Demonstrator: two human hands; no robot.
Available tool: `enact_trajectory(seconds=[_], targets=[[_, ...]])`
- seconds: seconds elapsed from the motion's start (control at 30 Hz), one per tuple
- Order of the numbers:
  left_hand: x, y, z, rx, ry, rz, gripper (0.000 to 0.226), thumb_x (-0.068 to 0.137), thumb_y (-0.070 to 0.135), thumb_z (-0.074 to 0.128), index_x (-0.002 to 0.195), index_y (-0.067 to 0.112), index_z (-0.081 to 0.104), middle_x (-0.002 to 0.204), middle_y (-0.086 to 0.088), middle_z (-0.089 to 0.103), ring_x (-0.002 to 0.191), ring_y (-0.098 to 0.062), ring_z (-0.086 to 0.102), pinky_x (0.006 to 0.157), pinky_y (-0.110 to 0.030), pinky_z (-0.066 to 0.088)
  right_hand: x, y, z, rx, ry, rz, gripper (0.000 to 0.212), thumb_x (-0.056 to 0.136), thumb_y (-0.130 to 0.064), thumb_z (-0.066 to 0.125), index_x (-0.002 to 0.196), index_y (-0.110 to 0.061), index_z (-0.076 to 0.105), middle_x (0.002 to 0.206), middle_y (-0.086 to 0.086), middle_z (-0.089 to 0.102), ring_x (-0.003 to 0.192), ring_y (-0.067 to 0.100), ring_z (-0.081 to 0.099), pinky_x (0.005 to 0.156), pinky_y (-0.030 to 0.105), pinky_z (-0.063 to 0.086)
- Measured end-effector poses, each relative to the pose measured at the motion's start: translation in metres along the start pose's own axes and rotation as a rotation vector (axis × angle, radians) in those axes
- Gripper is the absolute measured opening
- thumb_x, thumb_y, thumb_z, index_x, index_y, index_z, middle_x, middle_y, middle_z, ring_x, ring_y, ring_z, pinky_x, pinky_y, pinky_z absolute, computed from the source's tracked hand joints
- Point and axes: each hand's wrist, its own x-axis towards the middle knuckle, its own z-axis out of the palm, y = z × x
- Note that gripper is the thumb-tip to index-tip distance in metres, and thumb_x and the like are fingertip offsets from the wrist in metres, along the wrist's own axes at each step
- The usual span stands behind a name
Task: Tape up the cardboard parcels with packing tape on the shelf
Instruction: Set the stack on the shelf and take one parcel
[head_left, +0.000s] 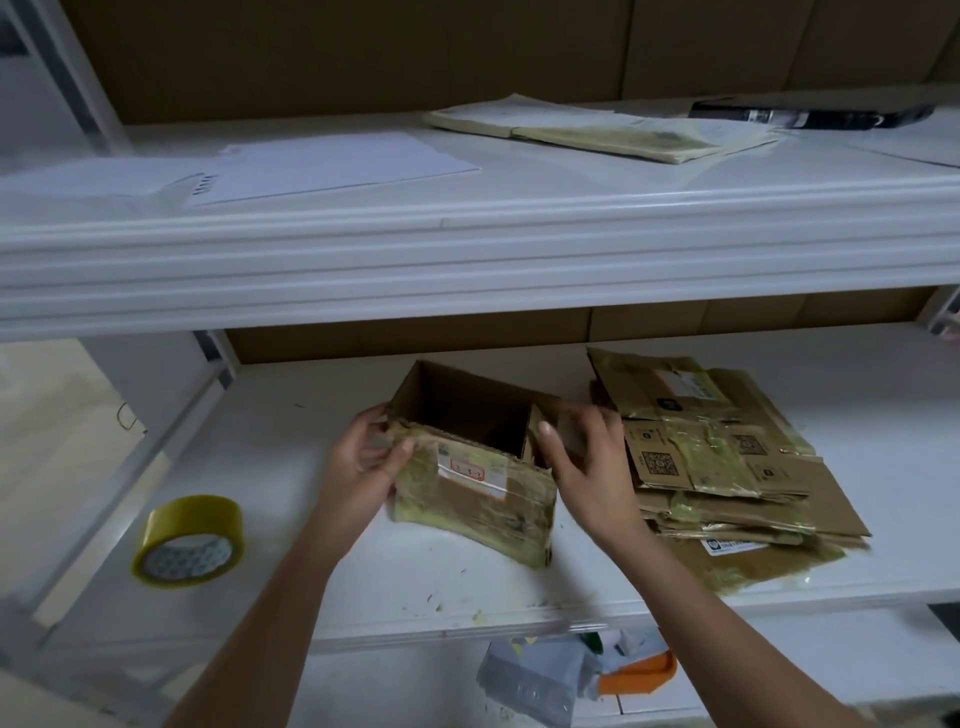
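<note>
An open-topped cardboard box (483, 483), covered in old yellowish tape with a white label on its front, stands on the middle white shelf (405, 582). My left hand (363, 462) grips its left corner, thumb on the front face. My right hand (587, 457) holds its right end, fingers curled round a flap. A roll of yellowish packing tape (189, 540) lies on the shelf to the left, apart from both hands. A pile of flattened cardboard parcels (727, 467) lies right of the box.
The upper shelf (467, 249) overhangs the work area and carries white paper sheets (332, 163), flattened packaging (597, 130) and a dark object (810, 114). Below the shelf front lie crumpled grey bags (540, 680) and an orange item (644, 675).
</note>
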Motion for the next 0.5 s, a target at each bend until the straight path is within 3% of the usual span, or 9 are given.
enact_trajectory(seconds=[0.1,0.17,0.23,0.33,0.43,0.5], targets=[[-0.005,-0.003,-0.003,-0.029,-0.007,-0.030,0.044,0.093,0.004,0.061,0.134,0.016,0.052,0.099,0.010,0.065,0.076,0.011,0.065,0.057,-0.008,0.050,-0.023,0.004,0.002,0.181,-0.109,-0.019,0.047,0.092,-0.064,0.039,0.123,-0.033,0.056,0.134,-0.008,0.042,0.124,-0.010,0.038,0.102,0.012,0.034],[-0.007,-0.001,-0.004,-0.050,-0.012,-0.033,0.041,0.093,0.005,0.061,0.130,0.022,0.053,0.087,0.017,0.072,0.078,0.009,0.067,0.059,-0.011,0.052,-0.032,0.008,0.004,0.252,-0.189,-0.038,0.055,0.087,-0.073,0.037,0.128,-0.040,0.053,0.146,-0.012,0.038,0.136,-0.004,0.032,0.107,0.018,0.030],[-0.007,-0.004,-0.007,-0.090,-0.030,-0.062,0.040,0.092,0.008,0.063,0.126,0.027,0.056,0.089,0.020,0.073,0.083,0.000,0.070,0.067,-0.023,0.058,-0.032,0.011,0.002,0.271,-0.234,-0.017,0.058,0.082,-0.077,0.042,0.131,-0.046,0.050,0.152,-0.016,0.032,0.141,-0.002,0.026,0.111,0.027,0.027],[-0.008,-0.008,-0.009,-0.103,-0.105,-0.106,0.029,0.083,0.020,0.069,0.113,0.023,0.068,0.108,-0.002,0.070,0.098,-0.023,0.070,0.077,-0.036,0.059,-0.025,0.014,0.000,0.211,-0.263,0.022,0.055,0.081,-0.075,0.048,0.128,-0.048,0.055,0.150,-0.019,0.034,0.140,-0.004,0.027,0.113,0.035,0.030],[-0.012,-0.012,-0.007,0.001,-0.148,-0.073,0.022,0.082,0.024,0.069,0.099,0.010,0.073,0.115,-0.006,0.056,0.102,-0.027,0.065,0.074,-0.033,0.061,-0.022,0.019,0.003,0.209,-0.270,0.010,0.048,0.085,-0.066,0.048,0.121,-0.039,0.064,0.145,-0.015,0.043,0.137,-0.006,0.031,0.111,0.029,0.032],[-0.014,-0.013,-0.008,-0.010,-0.112,-0.076,0.027,0.078,0.030,0.069,0.090,0.007,0.073,0.112,-0.010,0.057,0.101,-0.032,0.064,0.079,-0.046,0.060,-0.021,0.020,0.005,0.226,-0.269,0.027,0.044,0.087,-0.064,0.046,0.111,-0.035,0.070,0.138,-0.015,0.050,0.135,-0.009,0.032,0.109,0.022,0.032]])
